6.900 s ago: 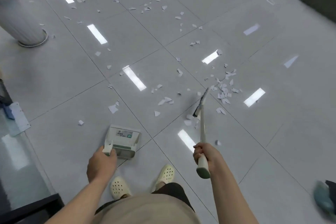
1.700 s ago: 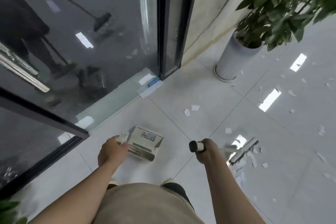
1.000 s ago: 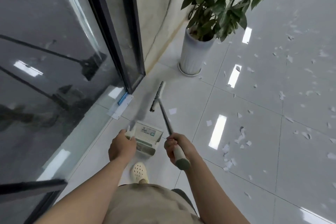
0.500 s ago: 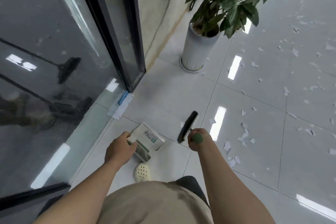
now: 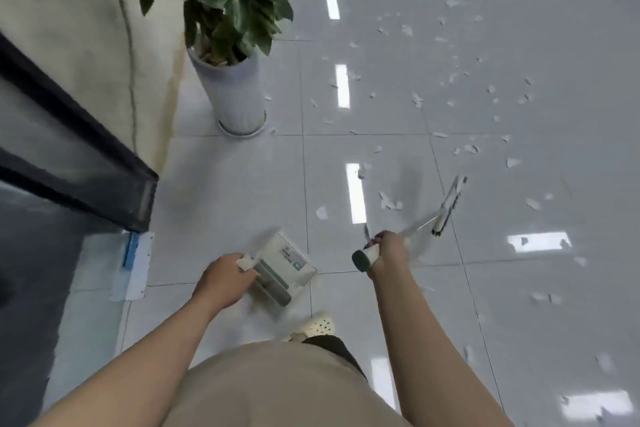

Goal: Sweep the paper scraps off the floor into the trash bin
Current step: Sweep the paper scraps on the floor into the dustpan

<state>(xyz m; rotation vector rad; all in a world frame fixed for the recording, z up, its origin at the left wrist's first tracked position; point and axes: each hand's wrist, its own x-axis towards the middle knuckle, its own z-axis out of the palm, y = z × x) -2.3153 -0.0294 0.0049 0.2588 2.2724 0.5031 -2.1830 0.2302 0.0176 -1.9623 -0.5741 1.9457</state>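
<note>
My left hand (image 5: 225, 279) grips the handle of a white and green dustpan (image 5: 284, 263) held low over the floor in front of my feet. My right hand (image 5: 386, 251) is closed around the green-tipped handle of a small broom. The broom head (image 5: 448, 206) is out to the right, blurred by motion. White paper scraps (image 5: 389, 201) lie between dustpan and broom head, and several more scraps (image 5: 450, 80) are scattered over the grey tiled floor ahead and to the right. No trash bin is in view.
A potted plant in a tall white pot (image 5: 235, 94) stands ahead left against the cream wall. A dark-framed glass door (image 5: 79, 163) is at the left, with a blue-and-white floor fitting (image 5: 133, 260) at its foot. My shoe (image 5: 318, 324) is below the dustpan.
The view has turned right, away from the glass door. The broom head has swung from just in front of the dustpan out to the right. The dustpan stays in my left hand.
</note>
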